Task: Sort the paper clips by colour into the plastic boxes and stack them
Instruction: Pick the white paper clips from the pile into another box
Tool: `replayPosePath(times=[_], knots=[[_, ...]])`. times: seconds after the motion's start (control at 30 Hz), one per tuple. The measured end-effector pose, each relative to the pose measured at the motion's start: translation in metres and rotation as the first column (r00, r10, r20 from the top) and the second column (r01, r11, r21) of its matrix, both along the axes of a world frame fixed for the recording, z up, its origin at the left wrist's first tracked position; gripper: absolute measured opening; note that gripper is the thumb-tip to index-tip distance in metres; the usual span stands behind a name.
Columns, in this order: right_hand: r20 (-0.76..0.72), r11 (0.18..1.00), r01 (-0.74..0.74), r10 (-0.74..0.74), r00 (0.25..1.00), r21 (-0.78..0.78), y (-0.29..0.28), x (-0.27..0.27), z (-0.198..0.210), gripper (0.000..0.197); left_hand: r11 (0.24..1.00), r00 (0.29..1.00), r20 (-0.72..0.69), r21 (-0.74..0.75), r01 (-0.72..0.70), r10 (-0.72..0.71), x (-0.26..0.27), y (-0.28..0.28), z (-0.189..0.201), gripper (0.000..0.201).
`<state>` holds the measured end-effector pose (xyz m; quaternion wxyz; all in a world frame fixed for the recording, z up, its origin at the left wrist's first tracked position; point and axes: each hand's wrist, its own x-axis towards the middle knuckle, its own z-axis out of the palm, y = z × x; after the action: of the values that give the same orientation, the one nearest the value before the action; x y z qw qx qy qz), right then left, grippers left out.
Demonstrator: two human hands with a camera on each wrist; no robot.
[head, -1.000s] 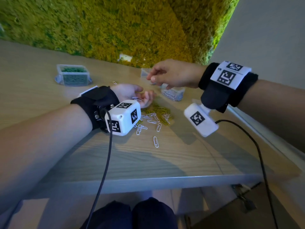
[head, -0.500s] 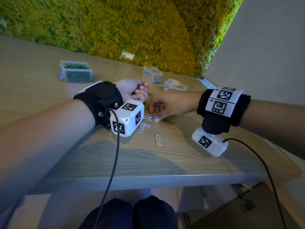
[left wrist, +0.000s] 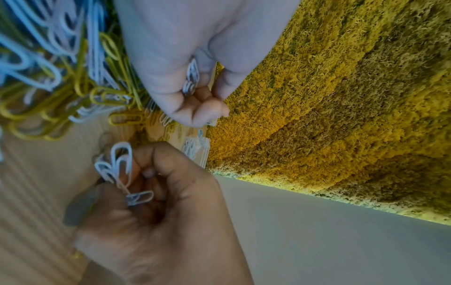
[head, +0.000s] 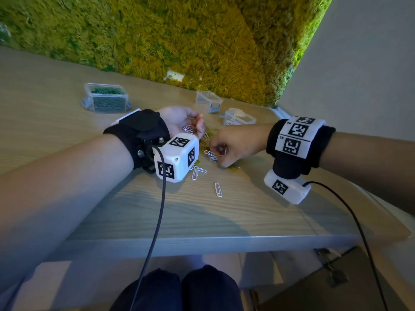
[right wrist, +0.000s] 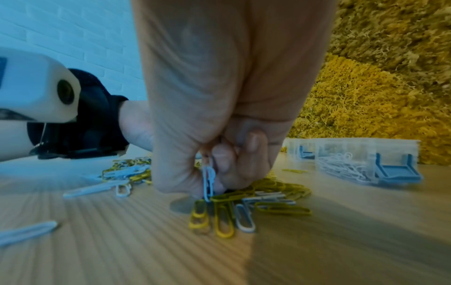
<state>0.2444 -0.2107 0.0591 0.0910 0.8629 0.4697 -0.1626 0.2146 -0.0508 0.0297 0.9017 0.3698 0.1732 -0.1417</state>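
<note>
Nearest me, one white clip [head: 218,189] lies alone on the wooden table [head: 224,216], on my side of the mixed pile [right wrist: 256,200] of yellow and white clips. A pair of white clips [head: 197,171] sits just beside the left wrist camera, between that lone clip and the pile. At the pile itself my right hand [head: 235,147] is curled into a loose fist, knuckles up, and pinches a few white paper clips [left wrist: 117,164] in its fingertips right over the heap. Just left of the pile my left hand [head: 179,120] lies palm-up, fingers cupped around a small batch of white clips [head: 189,129]. Beyond the pile stand a clear box holding white clips [right wrist: 366,160] and another clear box [head: 208,101] farther back. Far left of the pile is the box of green clips [head: 105,101].
</note>
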Motion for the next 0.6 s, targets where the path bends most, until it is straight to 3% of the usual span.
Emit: replayPosePath(times=[0.1, 0.17, 0.27, 0.33, 0.4, 0.5, 0.6], knots=[[-0.014, 0.998, 0.015, -0.015, 1.000, 0.061, -0.004, 0.003, 0.005, 0.021, 0.999, 1.000, -0.017, 0.043, 0.010, -0.009, 0.002, 0.001, -0.001, 0.029], [-0.049, 0.980, 0.101, -0.094, 0.994, 0.170, -0.008, 0.008, 0.017, 0.014, 0.997, 0.999, -0.018, 0.057, 0.050, -0.049, 0.003, 0.001, -0.002, 0.031], [-0.216, 0.878, 0.243, -0.164, 0.962, 0.413, -0.006, 0.010, 0.038, 0.004, 0.992, 0.992, -0.030, 0.009, 0.127, -0.126, 0.003, -0.002, -0.004, 0.042], [-0.304, 0.844, 0.277, -0.143, 0.942, 0.459, -0.001, 0.010, 0.047, 0.008, 0.985, 0.985, -0.021, -0.039, 0.168, -0.169, 0.002, -0.006, -0.004, 0.045], [-0.292, 0.849, 0.298, -0.180, 0.939, 0.436, 0.000, 0.014, 0.050, 0.024, 0.986, 0.990, -0.012, -0.094, 0.141, -0.143, 0.001, -0.009, -0.002, 0.042], [-0.048, 0.918, 0.265, -0.263, 0.964, 0.295, -0.008, 0.018, 0.041, 0.028, 0.979, 0.995, -0.056, -0.193, 0.068, -0.081, 0.000, -0.009, -0.001, 0.036], [-0.061, 0.969, 0.229, -0.224, 0.973, 0.089, -0.011, 0.014, 0.016, 0.030, 0.983, 0.997, -0.041, -0.173, 0.057, -0.065, 0.000, -0.009, -0.002, 0.043]])
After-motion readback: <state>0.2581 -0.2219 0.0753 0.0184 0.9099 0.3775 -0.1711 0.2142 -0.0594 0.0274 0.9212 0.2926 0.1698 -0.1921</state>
